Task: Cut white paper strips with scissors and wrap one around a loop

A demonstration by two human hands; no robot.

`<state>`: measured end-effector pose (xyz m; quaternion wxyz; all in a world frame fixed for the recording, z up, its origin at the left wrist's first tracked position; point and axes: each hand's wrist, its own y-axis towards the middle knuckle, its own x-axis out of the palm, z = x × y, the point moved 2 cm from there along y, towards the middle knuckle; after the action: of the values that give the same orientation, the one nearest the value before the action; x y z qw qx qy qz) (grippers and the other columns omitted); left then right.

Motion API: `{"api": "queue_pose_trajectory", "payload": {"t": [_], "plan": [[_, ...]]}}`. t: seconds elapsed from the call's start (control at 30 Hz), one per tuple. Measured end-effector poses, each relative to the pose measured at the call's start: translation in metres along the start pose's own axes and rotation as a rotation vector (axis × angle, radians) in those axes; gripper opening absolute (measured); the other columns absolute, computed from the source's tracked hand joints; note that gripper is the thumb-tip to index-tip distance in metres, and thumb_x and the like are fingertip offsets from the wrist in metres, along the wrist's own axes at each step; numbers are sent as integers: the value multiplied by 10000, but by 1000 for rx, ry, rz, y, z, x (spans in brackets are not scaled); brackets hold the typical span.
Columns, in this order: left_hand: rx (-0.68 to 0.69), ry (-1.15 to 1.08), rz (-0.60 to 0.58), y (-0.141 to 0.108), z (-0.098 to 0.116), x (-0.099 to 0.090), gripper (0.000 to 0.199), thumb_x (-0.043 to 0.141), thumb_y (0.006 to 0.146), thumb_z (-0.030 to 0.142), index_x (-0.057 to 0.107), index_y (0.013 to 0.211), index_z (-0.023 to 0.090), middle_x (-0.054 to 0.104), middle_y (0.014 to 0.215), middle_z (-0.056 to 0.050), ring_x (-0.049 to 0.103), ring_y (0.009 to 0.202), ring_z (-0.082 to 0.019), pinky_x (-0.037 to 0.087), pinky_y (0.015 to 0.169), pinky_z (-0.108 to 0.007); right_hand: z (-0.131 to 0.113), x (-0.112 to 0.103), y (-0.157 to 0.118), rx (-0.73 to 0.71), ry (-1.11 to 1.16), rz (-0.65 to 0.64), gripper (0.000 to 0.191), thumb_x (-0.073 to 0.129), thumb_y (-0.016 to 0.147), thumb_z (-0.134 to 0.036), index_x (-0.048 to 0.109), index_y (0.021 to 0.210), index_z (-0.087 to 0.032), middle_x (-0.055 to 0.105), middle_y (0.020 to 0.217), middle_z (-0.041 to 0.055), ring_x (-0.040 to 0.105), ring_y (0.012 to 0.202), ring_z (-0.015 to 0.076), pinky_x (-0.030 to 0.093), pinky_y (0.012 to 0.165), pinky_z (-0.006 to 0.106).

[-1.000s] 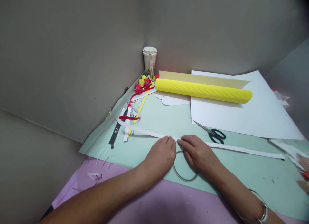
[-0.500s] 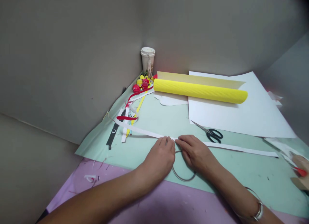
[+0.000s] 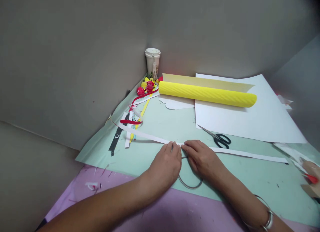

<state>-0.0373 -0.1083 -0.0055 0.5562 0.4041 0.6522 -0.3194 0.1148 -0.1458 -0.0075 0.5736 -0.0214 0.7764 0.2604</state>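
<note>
A long white paper strip runs across the pale green sheet, from the pile at the left to the right side. My left hand has its fingertips pressed together on the strip's middle. Just beside it, my right hand pinches the strip, its fingertips almost touching those of my left. Under and between both hands lies a thin grey ring, partly hidden by them. Black-handled scissors rest beyond my right hand, blades pointing up and left.
A yellow corrugated roll lies on white card at the back. A lidded cup, red and yellow coils and loose strips are at the left rear. Another person's hand shows at the right edge near something red.
</note>
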Motion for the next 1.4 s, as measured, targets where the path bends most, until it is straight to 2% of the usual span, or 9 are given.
{"api": "queue_pose_trajectory", "payload": {"t": [0.2,0.5,0.7,0.97,1.07,1.23,1.3,1.4], "plan": [[9,18,76,-1,1,2,464,376,891,103,479,1324,-26,533,1312,-227,500,1223,-295,387,1028,-406,0,0,0,-3,0,4,315,437,848,-35,626,1086,-119,635,1009,145,566,939,240,513,803,390],[-8,8,18,0,1,1,471,362,901,101,453,1346,-26,507,1338,-243,505,1227,-306,429,990,-404,-1,0,1,-6,-1,-8,321,434,843,-29,633,1083,-105,631,1008,149,561,950,246,510,809,389],[-1,10,43,0,2,2,471,349,903,86,441,1351,-29,513,1325,-247,503,1221,-295,425,992,-410,0,0,1,-1,9,-8,296,428,850,-33,640,1037,-119,631,1005,146,561,955,245,510,813,388],[8,48,72,-1,4,6,473,363,895,97,457,1339,-36,516,1317,-247,507,1210,-305,414,1001,-408,2,2,0,6,47,-7,343,454,830,-30,629,1112,-118,629,1038,146,558,969,246,504,835,395],[7,62,86,-1,4,6,470,368,889,94,471,1331,-31,527,1304,-241,520,1192,-309,423,990,-404,4,1,-2,52,122,59,363,479,817,-25,632,1126,-140,630,1055,131,566,977,234,502,849,387],[22,70,77,0,3,1,453,379,877,77,501,1300,-30,537,1283,-250,539,1164,-297,432,972,-396,15,-10,-5,225,226,357,284,485,832,-31,646,1010,-184,659,949,79,595,913,202,496,827,365],[23,79,71,0,3,1,453,381,874,78,503,1296,-33,537,1280,-251,544,1157,-301,437,965,-394,19,-11,-5,244,221,380,277,488,827,-33,651,984,-193,659,924,70,598,889,201,497,804,365],[17,89,77,-1,4,3,452,377,878,79,499,1300,-28,532,1284,-254,538,1164,-298,431,971,-399,18,-7,-5,224,220,316,289,493,818,-37,671,983,-194,647,948,79,590,906,206,504,804,367]]}}
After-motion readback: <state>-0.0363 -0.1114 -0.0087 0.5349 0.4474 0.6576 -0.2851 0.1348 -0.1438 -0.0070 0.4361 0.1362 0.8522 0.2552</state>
